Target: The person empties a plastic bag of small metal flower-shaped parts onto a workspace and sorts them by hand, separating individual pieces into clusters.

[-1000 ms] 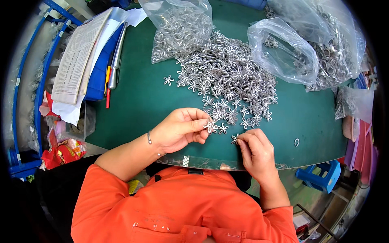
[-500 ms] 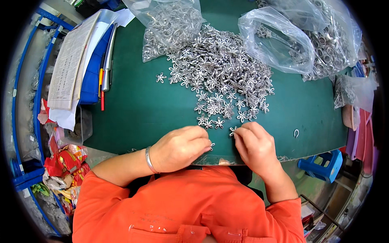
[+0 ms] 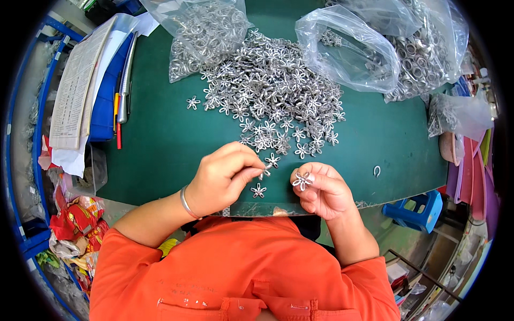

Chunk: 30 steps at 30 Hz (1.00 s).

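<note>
Many silver flower-shaped metal pieces lie in a heap (image 3: 278, 80) on the green table (image 3: 160, 150), with several loose ones at its near side. My right hand (image 3: 329, 195) pinches one metal flower (image 3: 302, 181) between thumb and fingers, its open petals facing up. My left hand (image 3: 222, 174), with a bracelet at the wrist, has its thumb and finger closed on another metal flower (image 3: 265, 172), partly hidden by the fingertips. Just beyond those fingertips lies a loose flower (image 3: 272, 160). A further single flower (image 3: 258, 190) rests near the table's front edge, below the left fingertips.
Clear plastic bags of metal rings stand at the far left (image 3: 206, 37) and far right (image 3: 423, 59). An open clear bag (image 3: 348, 53) lies beside the heap. Papers (image 3: 80, 91) and pens (image 3: 119, 134) are at left. A small metal loop (image 3: 377, 171) lies right; a blue stool (image 3: 415, 211) stands beyond the edge.
My left hand has moved away from the front edge to the loose flowers and pinches one. My right hand has turned over, showing its flower face up. The whole view has shifted slightly.
</note>
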Motion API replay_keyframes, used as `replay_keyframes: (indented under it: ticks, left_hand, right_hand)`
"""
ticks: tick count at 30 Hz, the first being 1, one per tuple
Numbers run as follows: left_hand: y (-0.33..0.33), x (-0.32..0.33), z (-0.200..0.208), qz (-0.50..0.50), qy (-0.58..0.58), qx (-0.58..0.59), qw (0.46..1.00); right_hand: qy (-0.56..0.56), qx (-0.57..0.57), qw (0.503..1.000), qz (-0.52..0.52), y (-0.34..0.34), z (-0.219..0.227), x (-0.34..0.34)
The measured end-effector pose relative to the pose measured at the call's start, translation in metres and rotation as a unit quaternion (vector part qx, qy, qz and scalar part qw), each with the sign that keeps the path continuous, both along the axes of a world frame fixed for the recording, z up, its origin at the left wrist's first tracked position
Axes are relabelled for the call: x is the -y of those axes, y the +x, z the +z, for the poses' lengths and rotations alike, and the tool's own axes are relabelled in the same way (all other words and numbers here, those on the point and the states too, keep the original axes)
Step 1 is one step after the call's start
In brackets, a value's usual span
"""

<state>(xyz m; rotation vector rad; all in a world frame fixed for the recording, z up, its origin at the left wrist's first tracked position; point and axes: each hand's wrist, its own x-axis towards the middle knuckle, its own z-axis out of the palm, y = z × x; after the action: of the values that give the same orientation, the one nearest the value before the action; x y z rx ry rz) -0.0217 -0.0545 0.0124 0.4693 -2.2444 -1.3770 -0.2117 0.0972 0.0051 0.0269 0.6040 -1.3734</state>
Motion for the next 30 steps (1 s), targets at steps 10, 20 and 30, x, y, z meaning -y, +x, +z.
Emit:
replay_keyframes:
  ticks: [10, 20, 30]
  left_hand:
    - [0.008, 0.017, -0.006, -0.052, 0.601, -0.012, 0.798]
    - [0.006, 0.009, -0.001, -0.103, -0.137, -0.006, 0.985]
    - [0.001, 0.011, -0.007, 0.035, -0.156, 0.029, 0.987]
  right_hand:
    - [-0.202, -0.85, 0.486, 0.018, 0.029, 0.01, 0.004]
    - [-0.155, -0.874, 0.46, -0.042, 0.029, 0.009, 0.031]
    - [-0.158, -0.876, 0.452, -0.051, 0.028, 0.004, 0.032]
